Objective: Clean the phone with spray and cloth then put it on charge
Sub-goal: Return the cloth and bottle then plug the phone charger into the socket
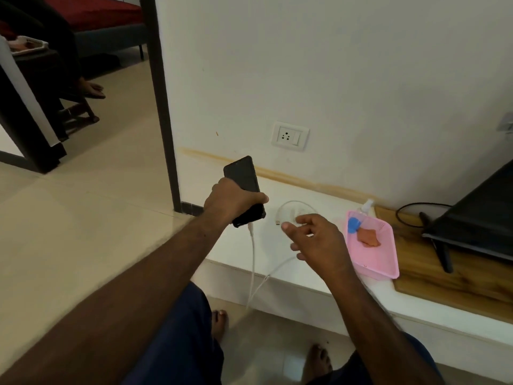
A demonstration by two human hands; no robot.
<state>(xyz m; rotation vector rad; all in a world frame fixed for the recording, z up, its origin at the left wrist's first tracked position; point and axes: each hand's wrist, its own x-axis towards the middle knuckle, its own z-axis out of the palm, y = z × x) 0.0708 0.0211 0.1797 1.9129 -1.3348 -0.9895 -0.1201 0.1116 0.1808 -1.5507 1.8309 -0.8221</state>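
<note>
Phone (244, 187), a black unmarked slab, juts above the left hand's (230, 202) curled fingers; white cable (252, 254) hangs below them. Right hand (319, 240) hovers, fingers spread.

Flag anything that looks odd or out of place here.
The cable runs from the phone in the left hand and sags off the ledge, but the wall socket holds no plug. A yellowish stain streaks the wall's base.

Head camera looks forward and down, close over the white ledge (319, 276).
</note>
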